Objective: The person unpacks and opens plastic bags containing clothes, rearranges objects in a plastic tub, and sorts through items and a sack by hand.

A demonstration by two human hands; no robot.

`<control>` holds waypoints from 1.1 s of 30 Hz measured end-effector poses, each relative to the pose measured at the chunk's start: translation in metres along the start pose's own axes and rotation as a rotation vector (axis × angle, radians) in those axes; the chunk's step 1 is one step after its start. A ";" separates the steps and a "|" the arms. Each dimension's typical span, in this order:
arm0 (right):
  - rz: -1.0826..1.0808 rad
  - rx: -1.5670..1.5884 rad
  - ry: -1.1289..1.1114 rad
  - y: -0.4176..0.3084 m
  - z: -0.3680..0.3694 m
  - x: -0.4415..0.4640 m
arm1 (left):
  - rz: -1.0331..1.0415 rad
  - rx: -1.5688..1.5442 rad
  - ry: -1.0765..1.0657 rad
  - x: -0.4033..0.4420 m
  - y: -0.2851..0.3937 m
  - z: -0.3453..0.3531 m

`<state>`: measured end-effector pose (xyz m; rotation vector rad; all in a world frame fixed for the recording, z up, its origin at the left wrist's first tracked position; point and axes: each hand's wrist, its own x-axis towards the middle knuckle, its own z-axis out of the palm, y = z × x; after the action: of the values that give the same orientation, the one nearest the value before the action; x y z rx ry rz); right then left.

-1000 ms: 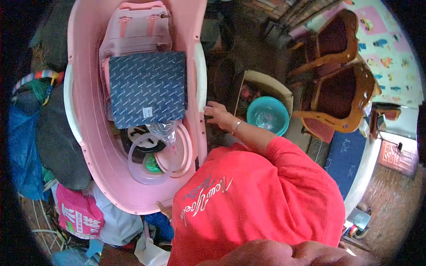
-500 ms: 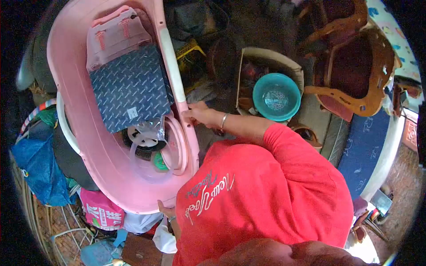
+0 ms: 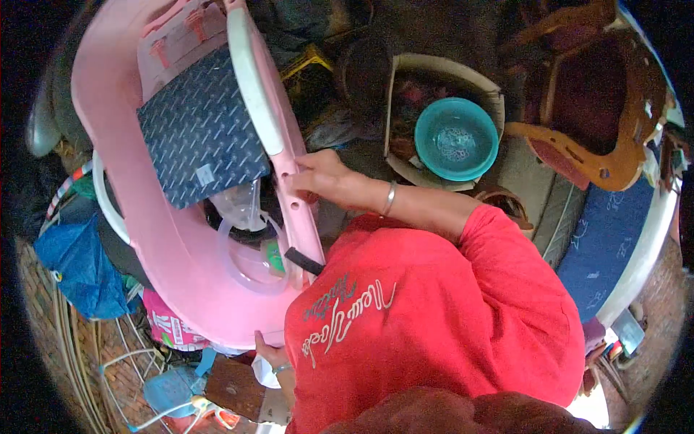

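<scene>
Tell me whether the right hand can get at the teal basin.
Probably yes: the teal basin shows just beyond the right forearm, uncovered, with nothing visibly blocking it. But the right hand is on the rim of the pink tub and must first leave it.

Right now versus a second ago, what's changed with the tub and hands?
The tub moved left in view, away from the basin; its basin-side edge looks tipped up. The right hand has taken hold of the rim. Unchanged: left hand at the near end, blue box inside.
</scene>
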<state>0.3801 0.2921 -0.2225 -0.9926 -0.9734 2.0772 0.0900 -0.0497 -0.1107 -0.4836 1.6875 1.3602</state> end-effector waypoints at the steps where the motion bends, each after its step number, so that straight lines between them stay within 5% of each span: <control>1: 0.065 0.079 -0.029 -0.006 -0.001 -0.003 | -0.085 -0.026 -0.050 0.003 0.000 -0.004; 4: 0.128 0.073 0.040 -0.009 0.002 -0.002 | 0.126 0.276 0.172 0.001 -0.012 0.015; 5: 0.112 0.055 0.051 -0.006 0.003 0.003 | -0.169 -0.103 0.032 0.018 -0.014 -0.006; 6: 0.117 0.021 0.073 0.003 0.007 0.008 | -0.154 -0.160 0.039 0.014 -0.019 -0.007; 8: 0.105 -0.031 0.042 -0.019 0.007 -0.001 | 0.305 -0.043 -0.012 0.008 -0.036 0.012; 10: 0.230 0.031 0.141 -0.030 0.014 -0.009 | 0.091 -0.237 -0.120 0.005 -0.035 -0.006; 15: 0.172 -0.038 0.186 -0.020 -0.003 -0.011 | 0.328 -0.165 -0.102 -0.011 -0.064 -0.001; 20: 0.218 -0.134 0.155 -0.043 0.014 -0.016 | 0.133 -0.500 0.005 0.001 -0.082 0.012; 21: 0.174 -0.134 0.022 -0.041 -0.003 -0.015 | 0.408 -0.282 -0.099 0.018 -0.118 0.002; 22: 0.163 -0.154 -0.010 -0.035 -0.007 -0.010 | 0.427 -0.316 -0.091 0.039 -0.136 -0.008; 26: 0.273 -0.239 0.149 -0.032 0.001 -0.010 | 0.063 -0.652 0.038 0.026 -0.109 0.010; 29: 0.318 -0.205 0.191 -0.029 0.005 -0.023 | 0.893 0.005 0.098 0.046 -0.156 -0.002; 30: 0.309 -0.146 0.158 -0.027 0.008 -0.029 | 0.890 -0.012 0.095 0.043 -0.147 0.002; 32: 0.342 -0.112 0.137 -0.014 0.015 -0.040 | -0.024 -0.601 0.220 0.036 -0.110 0.016; 33: 0.391 -0.066 0.121 -0.005 0.015 -0.046 | 0.044 -0.625 0.188 0.070 -0.144 0.005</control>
<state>0.3927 0.2539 -0.1950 -1.4186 -0.8421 2.2736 0.1639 -0.0756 -0.2509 -0.9544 1.3940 1.9251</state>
